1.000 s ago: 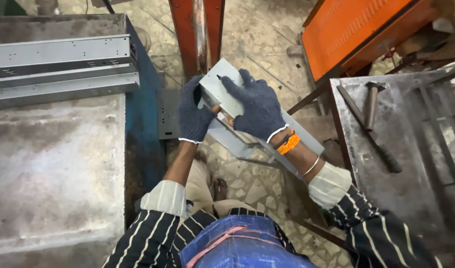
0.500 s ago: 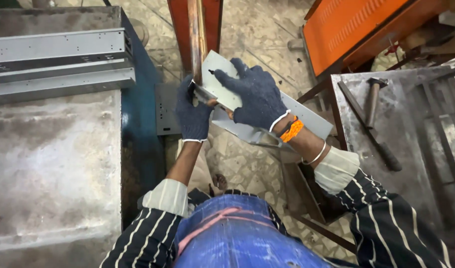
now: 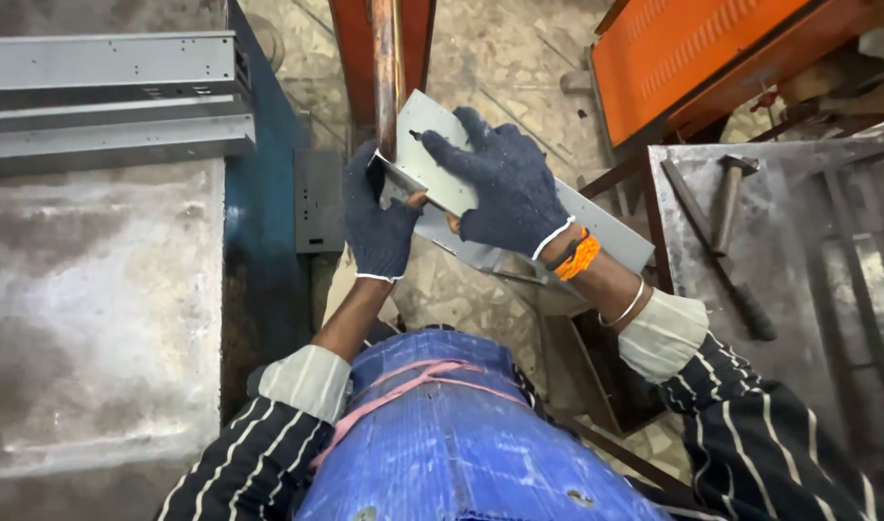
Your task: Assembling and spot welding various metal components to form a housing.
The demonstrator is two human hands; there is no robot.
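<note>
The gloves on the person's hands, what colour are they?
Dark blue knit, with white cuffs; head view shows left hand and right hand.

Steel table (image 3: 799, 318), hammer (image 3: 730, 198) and bar (image 3: 717, 253) on it

matt grey metal sheet (image 3: 596, 224), knitted cloth gloves (image 3: 505, 183)
</note>
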